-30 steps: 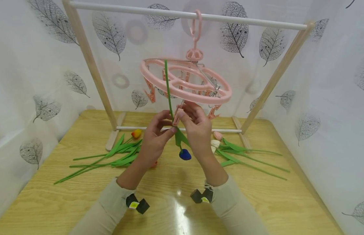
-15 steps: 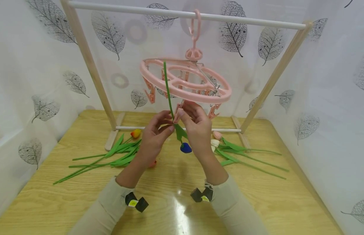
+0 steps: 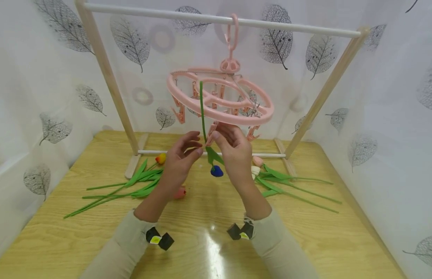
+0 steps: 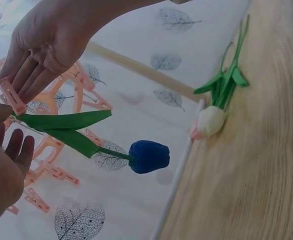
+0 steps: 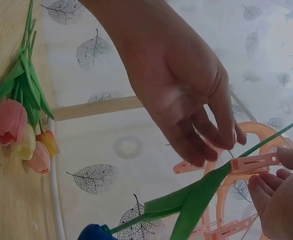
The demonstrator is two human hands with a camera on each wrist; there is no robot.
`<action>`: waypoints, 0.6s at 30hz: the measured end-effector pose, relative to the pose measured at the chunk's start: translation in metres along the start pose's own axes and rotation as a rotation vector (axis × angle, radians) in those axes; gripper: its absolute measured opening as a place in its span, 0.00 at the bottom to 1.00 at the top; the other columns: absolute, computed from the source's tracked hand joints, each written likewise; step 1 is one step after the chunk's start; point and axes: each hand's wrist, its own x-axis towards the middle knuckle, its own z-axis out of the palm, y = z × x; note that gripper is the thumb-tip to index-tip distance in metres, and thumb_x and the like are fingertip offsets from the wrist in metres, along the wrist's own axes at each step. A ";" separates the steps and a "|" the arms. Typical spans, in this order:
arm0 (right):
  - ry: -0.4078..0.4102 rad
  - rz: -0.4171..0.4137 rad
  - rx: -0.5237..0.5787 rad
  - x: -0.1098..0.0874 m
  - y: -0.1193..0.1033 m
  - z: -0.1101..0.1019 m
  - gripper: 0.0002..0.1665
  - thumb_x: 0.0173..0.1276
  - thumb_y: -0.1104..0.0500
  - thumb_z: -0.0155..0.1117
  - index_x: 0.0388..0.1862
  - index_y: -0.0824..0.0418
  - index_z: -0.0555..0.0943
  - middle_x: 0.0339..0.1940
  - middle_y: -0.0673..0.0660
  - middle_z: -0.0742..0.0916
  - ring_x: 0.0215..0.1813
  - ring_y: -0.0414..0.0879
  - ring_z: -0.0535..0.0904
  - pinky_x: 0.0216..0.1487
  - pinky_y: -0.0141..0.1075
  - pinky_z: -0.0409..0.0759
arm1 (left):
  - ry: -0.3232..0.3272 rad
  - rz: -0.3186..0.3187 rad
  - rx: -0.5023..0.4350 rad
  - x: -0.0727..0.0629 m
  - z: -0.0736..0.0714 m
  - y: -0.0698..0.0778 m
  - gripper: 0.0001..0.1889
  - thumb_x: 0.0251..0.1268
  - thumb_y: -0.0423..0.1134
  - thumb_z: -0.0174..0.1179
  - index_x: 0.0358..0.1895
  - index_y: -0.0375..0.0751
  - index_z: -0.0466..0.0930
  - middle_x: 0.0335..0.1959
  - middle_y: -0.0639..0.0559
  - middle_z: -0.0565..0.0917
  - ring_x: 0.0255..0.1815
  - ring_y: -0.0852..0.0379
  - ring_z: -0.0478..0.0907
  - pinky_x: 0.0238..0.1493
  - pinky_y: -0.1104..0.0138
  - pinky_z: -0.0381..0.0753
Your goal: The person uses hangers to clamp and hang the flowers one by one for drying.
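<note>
At the front of the pink round hanger (image 3: 222, 115), the blue tulip (image 4: 76, 141) is hanging blossom-down; the left hand (image 3: 176, 162), closer a second ago, is easing away, fingers released, while the right hand (image 3: 236, 157) is still pinching the peg (image 5: 254, 162).

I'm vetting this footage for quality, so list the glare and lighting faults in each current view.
Head: bright glare on the tabletop, bottom centre; left wrist: dim overall, though the blue bloom reads clearly; right wrist: washed-out brightness at upper right.
</note>
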 end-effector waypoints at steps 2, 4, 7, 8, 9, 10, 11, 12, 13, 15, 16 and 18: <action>0.009 0.011 -0.008 -0.002 0.000 -0.003 0.23 0.73 0.55 0.65 0.64 0.62 0.77 0.60 0.60 0.85 0.64 0.46 0.81 0.65 0.37 0.79 | 0.008 0.034 0.014 0.000 -0.005 0.002 0.23 0.72 0.31 0.60 0.69 0.41 0.71 0.61 0.48 0.75 0.61 0.49 0.75 0.61 0.69 0.79; 0.018 0.020 -0.021 -0.005 0.000 -0.008 0.24 0.73 0.55 0.65 0.63 0.63 0.77 0.60 0.59 0.85 0.64 0.46 0.81 0.64 0.37 0.79 | 0.027 0.102 0.038 0.001 -0.011 0.006 0.23 0.72 0.29 0.59 0.68 0.38 0.71 0.61 0.46 0.75 0.60 0.50 0.75 0.62 0.68 0.79; 0.031 0.028 -0.074 -0.011 0.003 -0.021 0.24 0.73 0.56 0.65 0.63 0.66 0.77 0.61 0.58 0.85 0.65 0.48 0.80 0.64 0.35 0.79 | 0.056 0.211 0.088 0.008 -0.023 0.016 0.22 0.71 0.26 0.58 0.66 0.32 0.71 0.62 0.43 0.75 0.59 0.51 0.75 0.62 0.68 0.79; 0.032 0.031 -0.095 -0.014 0.004 -0.026 0.23 0.73 0.57 0.65 0.63 0.66 0.77 0.60 0.58 0.85 0.64 0.49 0.80 0.64 0.35 0.79 | 0.061 0.244 0.100 0.011 -0.027 0.020 0.21 0.71 0.26 0.58 0.66 0.30 0.71 0.62 0.41 0.75 0.59 0.51 0.75 0.62 0.68 0.79; 0.035 0.040 -0.113 -0.017 0.005 -0.032 0.23 0.73 0.58 0.65 0.62 0.66 0.78 0.60 0.58 0.85 0.64 0.49 0.80 0.64 0.35 0.79 | 0.066 0.272 0.117 0.014 -0.030 0.025 0.21 0.71 0.25 0.58 0.65 0.29 0.71 0.62 0.40 0.75 0.59 0.50 0.75 0.62 0.68 0.79; 0.035 0.052 -0.138 -0.020 0.006 -0.038 0.22 0.73 0.58 0.66 0.62 0.66 0.78 0.59 0.58 0.85 0.64 0.49 0.80 0.64 0.34 0.79 | 0.069 0.292 0.134 0.018 -0.034 0.029 0.21 0.71 0.25 0.59 0.65 0.29 0.72 0.62 0.41 0.75 0.59 0.50 0.75 0.62 0.68 0.79; 0.036 0.068 -0.160 -0.024 0.007 -0.046 0.23 0.73 0.58 0.66 0.63 0.65 0.78 0.59 0.58 0.85 0.64 0.49 0.81 0.63 0.33 0.79 | 0.068 0.306 0.147 0.021 -0.037 0.035 0.21 0.71 0.25 0.59 0.65 0.28 0.72 0.62 0.42 0.75 0.59 0.49 0.75 0.61 0.68 0.79; 0.033 0.090 -0.176 -0.028 0.008 -0.053 0.23 0.72 0.58 0.66 0.63 0.64 0.78 0.59 0.57 0.85 0.64 0.50 0.80 0.63 0.32 0.79 | 0.062 0.322 0.155 0.025 -0.040 0.040 0.21 0.70 0.25 0.59 0.65 0.28 0.72 0.62 0.42 0.74 0.59 0.48 0.74 0.61 0.68 0.79; 0.029 0.112 -0.192 -0.032 0.009 -0.061 0.24 0.72 0.57 0.66 0.64 0.63 0.78 0.59 0.57 0.84 0.64 0.50 0.80 0.62 0.32 0.79 | 0.056 0.333 0.171 0.029 -0.042 0.044 0.21 0.70 0.25 0.59 0.65 0.29 0.72 0.61 0.43 0.74 0.59 0.47 0.74 0.61 0.68 0.79; 0.013 0.172 -0.231 -0.040 0.011 -0.077 0.26 0.73 0.54 0.66 0.65 0.62 0.76 0.60 0.56 0.83 0.65 0.50 0.79 0.62 0.29 0.79 | 0.038 0.344 0.208 0.036 -0.045 0.054 0.21 0.70 0.25 0.59 0.65 0.30 0.72 0.61 0.48 0.74 0.58 0.47 0.75 0.60 0.69 0.80; 0.009 0.198 -0.256 -0.044 0.013 -0.085 0.27 0.73 0.52 0.66 0.66 0.62 0.76 0.61 0.57 0.82 0.65 0.49 0.79 0.62 0.28 0.78 | 0.026 0.348 0.224 0.040 -0.046 0.058 0.21 0.70 0.25 0.59 0.65 0.31 0.72 0.61 0.50 0.74 0.57 0.47 0.76 0.59 0.70 0.80; -0.002 0.236 -0.298 -0.052 0.016 -0.102 0.28 0.73 0.50 0.65 0.66 0.61 0.75 0.61 0.57 0.81 0.66 0.51 0.78 0.62 0.27 0.78 | -0.007 0.346 0.255 0.046 -0.048 0.066 0.22 0.71 0.25 0.58 0.66 0.34 0.73 0.61 0.51 0.73 0.57 0.48 0.76 0.58 0.71 0.80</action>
